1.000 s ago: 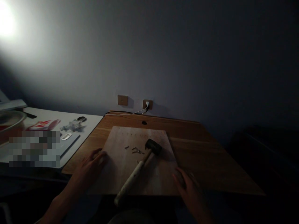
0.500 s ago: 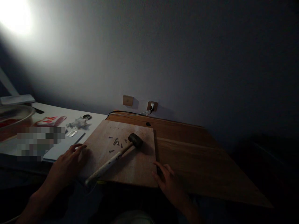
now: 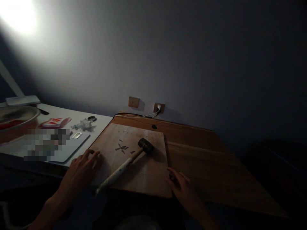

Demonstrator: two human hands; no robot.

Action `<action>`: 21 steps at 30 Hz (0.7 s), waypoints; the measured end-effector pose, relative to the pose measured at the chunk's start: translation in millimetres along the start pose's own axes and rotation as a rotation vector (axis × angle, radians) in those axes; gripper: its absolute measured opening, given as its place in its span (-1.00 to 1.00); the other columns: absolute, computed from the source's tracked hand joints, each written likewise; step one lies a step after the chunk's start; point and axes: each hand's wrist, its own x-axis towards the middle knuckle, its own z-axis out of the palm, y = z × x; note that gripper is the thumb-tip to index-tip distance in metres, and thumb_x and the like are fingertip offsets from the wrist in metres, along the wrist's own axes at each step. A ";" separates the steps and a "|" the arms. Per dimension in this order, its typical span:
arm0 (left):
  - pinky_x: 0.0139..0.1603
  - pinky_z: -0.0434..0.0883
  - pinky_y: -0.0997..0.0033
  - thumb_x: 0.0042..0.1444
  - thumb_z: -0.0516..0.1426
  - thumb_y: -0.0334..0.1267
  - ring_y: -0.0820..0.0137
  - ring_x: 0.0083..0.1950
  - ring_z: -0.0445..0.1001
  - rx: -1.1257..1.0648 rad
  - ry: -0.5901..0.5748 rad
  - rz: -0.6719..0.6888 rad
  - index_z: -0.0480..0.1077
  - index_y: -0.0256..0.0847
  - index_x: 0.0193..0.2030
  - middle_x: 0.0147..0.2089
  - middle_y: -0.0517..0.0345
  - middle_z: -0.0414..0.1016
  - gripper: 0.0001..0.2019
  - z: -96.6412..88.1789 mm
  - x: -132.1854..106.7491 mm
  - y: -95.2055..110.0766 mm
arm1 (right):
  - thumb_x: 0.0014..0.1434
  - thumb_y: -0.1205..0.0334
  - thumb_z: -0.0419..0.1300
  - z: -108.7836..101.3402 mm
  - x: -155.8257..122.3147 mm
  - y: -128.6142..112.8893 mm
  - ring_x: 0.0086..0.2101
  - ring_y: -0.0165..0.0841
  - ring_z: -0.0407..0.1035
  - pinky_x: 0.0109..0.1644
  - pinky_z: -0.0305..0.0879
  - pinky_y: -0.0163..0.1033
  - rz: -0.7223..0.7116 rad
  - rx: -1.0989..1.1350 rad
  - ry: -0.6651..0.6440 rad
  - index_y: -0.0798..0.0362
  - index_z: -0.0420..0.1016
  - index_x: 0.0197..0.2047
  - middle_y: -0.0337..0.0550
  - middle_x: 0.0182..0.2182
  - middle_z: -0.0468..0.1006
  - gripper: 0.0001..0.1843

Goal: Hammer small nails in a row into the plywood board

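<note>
A pale wooden board (image 3: 146, 174) lies on a brown wooden table (image 3: 206, 166) in a dim room. My left hand (image 3: 81, 169) grips the board's left edge, fingers curled over the top. At the board's right front corner my right hand (image 3: 179, 187) holds the edge the same way. On the board rests a mallet (image 3: 127, 164) with a black head and a pale handle that sticks out over the front edge. Several small nails (image 3: 122, 148) lie loose beside the mallet's head.
A white desk (image 3: 100, 123) adjoins the table on the left, carrying a grey laptop (image 3: 72, 147), a red and white packet (image 3: 56, 121), small bits and a round dish (image 3: 16, 113). Two wall sockets (image 3: 146, 104) sit behind, one with a white cable plugged in.
The board, with the mallet and nails on it, slid left between my two hands and then a little back to the right. The nails shifted about on the board.
</note>
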 end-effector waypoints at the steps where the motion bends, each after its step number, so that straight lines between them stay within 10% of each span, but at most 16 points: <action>1: -0.16 0.47 0.23 0.33 -0.08 -0.13 0.20 -0.15 0.52 0.005 -0.012 0.021 0.48 -0.15 0.02 0.05 -0.12 0.46 -0.64 0.5 -1.2 4.1 | 0.31 -0.10 0.08 -4.2 -1.4 5.6 -0.01 -0.16 0.54 0.13 0.41 -0.05 0.009 0.007 0.009 -0.06 0.53 0.19 0.02 0.02 0.61 -0.49; 14: -0.10 0.52 0.29 0.28 0.05 -0.29 0.29 -0.11 0.52 -0.130 -0.081 0.388 0.44 -0.01 0.06 0.07 0.01 0.43 -0.73 19.3 -24.1 79.2 | 0.10 -0.27 0.12 -88.6 -43.9 98.7 -0.14 0.04 0.62 -0.06 0.51 0.06 0.261 -0.148 0.170 -0.09 0.61 -0.03 0.02 -0.21 0.73 -0.44; 21: 0.00 0.43 0.19 0.30 0.08 -0.29 0.21 -0.05 0.47 -0.107 -0.068 0.461 0.44 -0.07 0.11 -0.01 -0.01 0.45 -0.72 13.6 1.5 103.8 | 0.23 -0.26 0.02 -60.1 -44.3 67.2 -0.13 -0.04 0.57 -0.06 0.48 -0.01 0.189 -0.185 0.347 0.00 0.55 0.00 0.07 -0.14 0.68 -0.42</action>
